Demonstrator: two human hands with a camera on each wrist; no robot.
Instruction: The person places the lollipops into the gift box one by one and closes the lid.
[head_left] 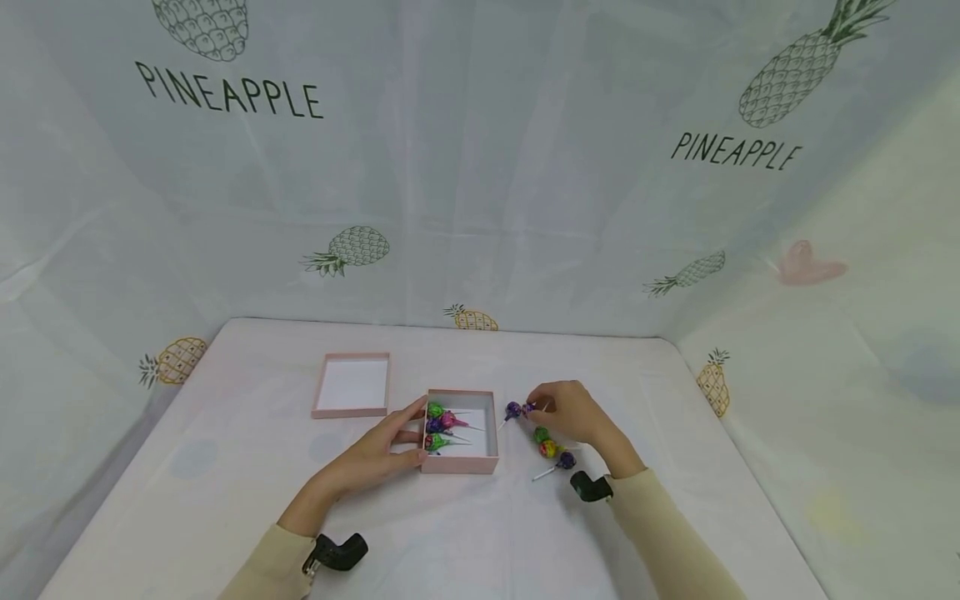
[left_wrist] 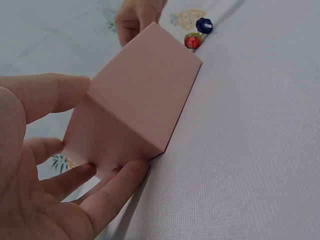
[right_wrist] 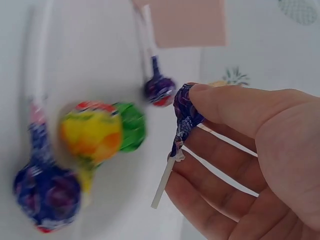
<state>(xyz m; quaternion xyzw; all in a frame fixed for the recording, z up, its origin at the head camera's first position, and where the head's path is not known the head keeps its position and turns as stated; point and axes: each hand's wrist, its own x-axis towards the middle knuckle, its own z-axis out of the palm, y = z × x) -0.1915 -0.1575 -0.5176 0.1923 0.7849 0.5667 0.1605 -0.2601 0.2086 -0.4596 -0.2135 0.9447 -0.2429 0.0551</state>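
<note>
An open pink box [head_left: 459, 467] stands on the table with several wrapped lollipops [head_left: 450, 419] lying inside. My left hand [head_left: 367, 458] rests on the box's left side, its spread fingertips touching the wall and its thumb at the near corner. To the right of the box, my right hand [head_left: 573, 412] pinches a purple-wrapped lollipop [right_wrist: 185, 117] by its head, its white stick pointing down. Close by on the table lie a purple lollipop [right_wrist: 160, 91], a green one [right_wrist: 132, 127], a yellow one [right_wrist: 92, 131] and another dark purple one [right_wrist: 47, 195].
The pink-rimmed box lid [head_left: 351, 412] lies inside-up to the left of the box, toward the back. A white cloth covers the table [head_left: 420, 542]. Behind it hangs a curtain [head_left: 480, 167] printed with pineapples.
</note>
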